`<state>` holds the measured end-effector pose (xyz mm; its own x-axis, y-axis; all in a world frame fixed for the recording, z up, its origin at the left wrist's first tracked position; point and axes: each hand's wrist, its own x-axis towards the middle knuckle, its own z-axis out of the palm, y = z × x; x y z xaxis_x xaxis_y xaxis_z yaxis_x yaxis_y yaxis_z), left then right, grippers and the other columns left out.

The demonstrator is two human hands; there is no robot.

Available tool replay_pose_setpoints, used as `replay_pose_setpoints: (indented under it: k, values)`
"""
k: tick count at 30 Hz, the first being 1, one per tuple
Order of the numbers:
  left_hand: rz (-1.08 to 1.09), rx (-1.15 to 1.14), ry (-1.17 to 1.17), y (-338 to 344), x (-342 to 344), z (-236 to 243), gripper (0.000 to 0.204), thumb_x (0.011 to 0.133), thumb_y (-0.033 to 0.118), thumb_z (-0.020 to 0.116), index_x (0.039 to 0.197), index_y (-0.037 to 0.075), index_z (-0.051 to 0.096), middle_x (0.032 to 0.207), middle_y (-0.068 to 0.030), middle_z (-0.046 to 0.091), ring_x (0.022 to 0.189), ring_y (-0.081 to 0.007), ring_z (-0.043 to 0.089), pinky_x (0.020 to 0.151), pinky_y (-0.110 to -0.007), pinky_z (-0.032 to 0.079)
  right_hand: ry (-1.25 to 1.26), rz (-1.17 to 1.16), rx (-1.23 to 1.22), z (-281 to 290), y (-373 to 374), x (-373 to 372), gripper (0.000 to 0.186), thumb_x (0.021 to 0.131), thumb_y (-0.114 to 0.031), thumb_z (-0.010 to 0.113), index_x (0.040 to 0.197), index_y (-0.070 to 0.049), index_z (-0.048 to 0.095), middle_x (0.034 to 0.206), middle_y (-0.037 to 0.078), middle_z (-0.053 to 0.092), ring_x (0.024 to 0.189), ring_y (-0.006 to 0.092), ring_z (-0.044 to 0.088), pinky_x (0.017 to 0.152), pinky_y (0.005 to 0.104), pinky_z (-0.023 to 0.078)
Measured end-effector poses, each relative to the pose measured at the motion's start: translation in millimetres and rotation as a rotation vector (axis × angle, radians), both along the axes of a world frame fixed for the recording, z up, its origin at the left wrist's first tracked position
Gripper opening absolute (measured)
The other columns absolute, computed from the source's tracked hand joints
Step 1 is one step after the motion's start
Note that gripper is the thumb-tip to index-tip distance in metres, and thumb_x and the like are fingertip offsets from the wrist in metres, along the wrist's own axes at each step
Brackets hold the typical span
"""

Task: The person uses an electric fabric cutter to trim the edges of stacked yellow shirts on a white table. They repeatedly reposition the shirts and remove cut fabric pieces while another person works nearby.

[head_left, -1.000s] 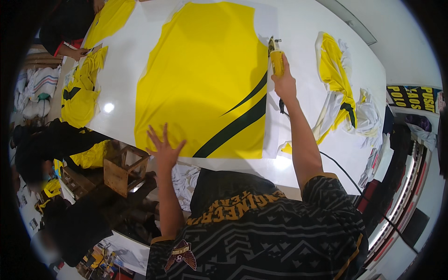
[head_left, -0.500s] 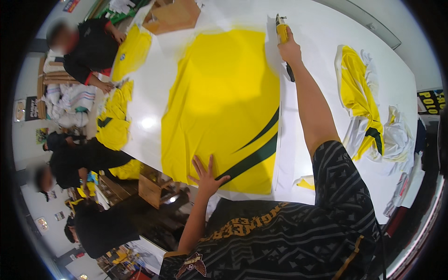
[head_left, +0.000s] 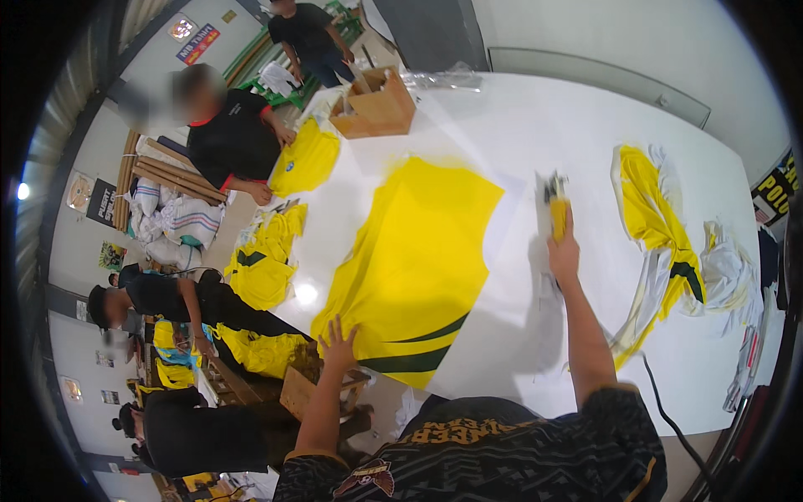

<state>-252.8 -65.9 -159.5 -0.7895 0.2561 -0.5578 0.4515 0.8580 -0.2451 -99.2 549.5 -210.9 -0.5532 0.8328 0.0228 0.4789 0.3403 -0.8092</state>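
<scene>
A yellow fabric panel (head_left: 418,259) with dark green curved stripes lies on the white table, a little creased. My left hand (head_left: 339,347) rests with fingers spread at the panel's near left edge. My right hand (head_left: 565,251) is wrapped round the yellow body of an electric fabric cutter (head_left: 559,213). The cutter's metal head points away from me. It is held to the right of the panel, apart from it, over or on the white table; motion blur hides which.
Yellow and white fabric scraps (head_left: 657,217) lie on the right of the table (head_left: 502,351). A black cord (head_left: 669,418) hangs at the near right edge. A cardboard box (head_left: 381,109) stands far left. A co-worker (head_left: 226,138) handles yellow pieces at the left edge; others stand beyond.
The yellow panel has turned, its striped end swinging left. My right hand has drawn the cutter away from the panel's right edge and nearer me. My left hand stays on the fabric.
</scene>
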Motion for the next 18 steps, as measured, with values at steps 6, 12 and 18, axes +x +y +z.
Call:
replay_pose_setpoints:
  k: [6, 12, 18]
  values:
    - [-0.214, 0.457, -0.078, 103.8, 15.6, -20.2, 0.11, 0.082, 0.078, 0.077, 0.174, 0.039, 0.031, 0.186, -0.0176, -0.007, 0.171, -0.0458, -0.004, 0.121, -0.088, 0.008, 0.005, -0.01, -0.153, 33.4, -115.6, 129.3, 0.097, 0.096, -0.006, 0.062, 0.178, -0.026, 0.015, 0.129, 0.032, 0.072, 0.102, 0.0503, 0.073, 0.09, 0.0534, 0.059]
    - [-0.332, 0.578, -0.054, 147.4, 39.6, -44.4, 0.113, 0.082, 0.091, 0.065, 0.176, 0.043, 0.024, 0.186, -0.0192, -0.009, 0.17, -0.0466, -0.006, 0.114, -0.094, -0.001, -0.015, -0.052, -0.159, 36.2, -217.8, 195.6, 0.098, 0.095, -0.004, 0.062, 0.179, -0.026, 0.015, 0.134, 0.033, 0.071, 0.103, 0.0483, 0.074, 0.092, 0.05, 0.059]
    - [-0.36, 0.587, -0.166, 114.5, 42.7, -39.5, 0.115, 0.081, 0.09, 0.067, 0.176, 0.041, 0.023, 0.185, -0.0213, -0.012, 0.169, -0.0485, -0.011, 0.112, -0.094, -0.007, -0.287, 0.023, -0.196, 88.8, -277.6, 203.8, 0.099, 0.092, 0.0, 0.063, 0.178, -0.026, 0.021, 0.141, 0.031, 0.068, 0.114, 0.0434, 0.074, 0.098, 0.0436, 0.059]
